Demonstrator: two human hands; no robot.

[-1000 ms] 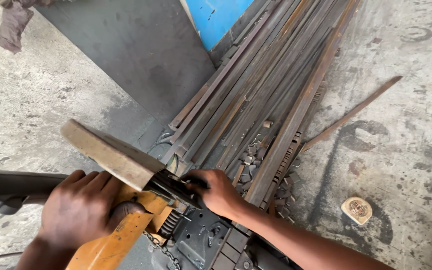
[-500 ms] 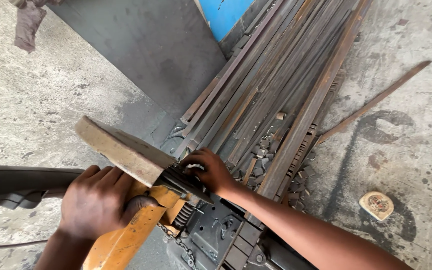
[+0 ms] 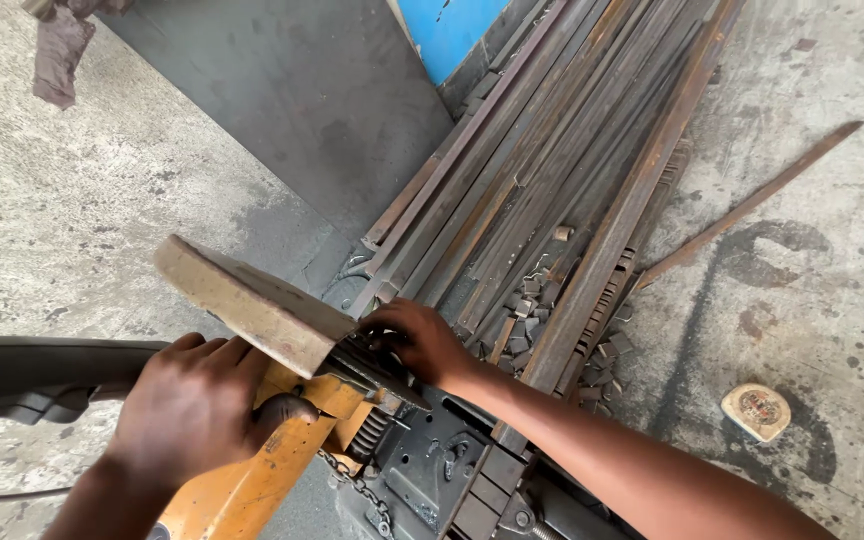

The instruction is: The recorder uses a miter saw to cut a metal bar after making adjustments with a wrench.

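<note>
My left hand (image 3: 197, 405) grips the orange handle (image 3: 252, 480) of a chop saw, just behind its tan blade guard (image 3: 252, 305). My right hand (image 3: 417, 340) rests with bent fingers on the dark saw parts under the guard, at the near ends of a bundle of long rusty steel bars (image 3: 552, 170). Whether it grips a bar or only presses on it is hidden by the fingers. The saw's dark metal base and vise (image 3: 452, 470) lie below my right forearm.
Several small cut metal offcuts (image 3: 542, 300) lie among the bars. A loose bar (image 3: 752, 205) lies on the concrete floor at right, near a round tape measure (image 3: 757, 410). A grey sheet (image 3: 292, 100) and blue panel (image 3: 452, 30) stand behind. A dark cloth (image 3: 57, 55) lies top left.
The view has shifted so the saw and hands sit lower and more central. My right hand stays at the bar ends and my left hand keeps its grip on the handle.
</note>
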